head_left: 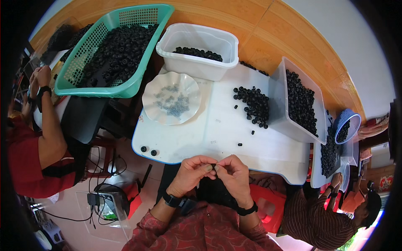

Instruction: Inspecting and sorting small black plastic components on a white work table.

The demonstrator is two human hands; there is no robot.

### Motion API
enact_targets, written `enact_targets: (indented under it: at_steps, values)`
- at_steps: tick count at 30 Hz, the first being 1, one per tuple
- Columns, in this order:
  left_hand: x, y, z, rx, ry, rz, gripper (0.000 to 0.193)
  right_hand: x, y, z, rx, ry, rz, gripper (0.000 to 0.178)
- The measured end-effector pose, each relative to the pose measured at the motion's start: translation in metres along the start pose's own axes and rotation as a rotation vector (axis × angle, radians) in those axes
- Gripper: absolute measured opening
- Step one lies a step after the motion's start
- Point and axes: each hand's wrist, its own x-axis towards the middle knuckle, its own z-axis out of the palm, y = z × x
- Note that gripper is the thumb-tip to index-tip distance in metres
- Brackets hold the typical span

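Observation:
My left hand point(191, 174) and my right hand point(235, 179) meet just off the near edge of the white table point(190, 144). Both are closed, pinching one small black part point(213, 166) between their fingertips; the fingers cover most of it. Two black knob-like pieces point(148, 150) sit on the table near its left corner. A white scalloped plate point(148, 100) beyond them carries many small, clear or silvery bits. To its right, a loose pile of black knob-like pieces point(255, 104) is spread on the tabletop, with a few strays closer to me.
A green basket point(63, 85) heaped with black pieces stands at the far left. Behind the plate is a white tub point(201, 69); a translucent bin point(278, 104) stands at right, both holding black pieces. People sit on either side. Cables point(94, 209) lie on the floor at left.

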Motion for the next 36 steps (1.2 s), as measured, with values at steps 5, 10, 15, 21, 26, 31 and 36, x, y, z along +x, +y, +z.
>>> enact_targets:
  at_steps: [5,10,15,21,26,31,36]
  values:
    - [0.003,0.000,0.004,0.067,0.034,0.009,0.019,0.001,0.002,0.001,-0.088,0.065,0.005,0.006]
    - [0.004,-0.007,-0.006,-0.143,-0.009,0.036,0.019,0.005,0.000,-0.009,-0.092,0.119,0.014,0.009]
    - [0.006,-0.004,-0.006,-0.182,-0.007,0.029,0.019,0.029,0.023,-0.036,-0.543,0.415,-0.254,0.015]
    - [0.008,-0.006,-0.006,-0.183,-0.004,0.026,0.019,0.041,0.034,-0.041,-0.853,0.488,-0.362,0.021]
    - [0.006,-0.007,-0.005,-0.187,-0.003,0.021,0.019,0.042,0.035,-0.042,-0.841,0.485,-0.448,0.016]
    - [0.004,-0.003,0.001,-0.103,0.002,0.007,0.023,0.023,0.022,-0.030,-0.451,0.338,-0.206,0.013]
    - [0.004,-0.004,0.006,-0.052,0.002,-0.012,0.031,0.006,0.005,-0.013,-0.360,0.200,-0.128,0.014]
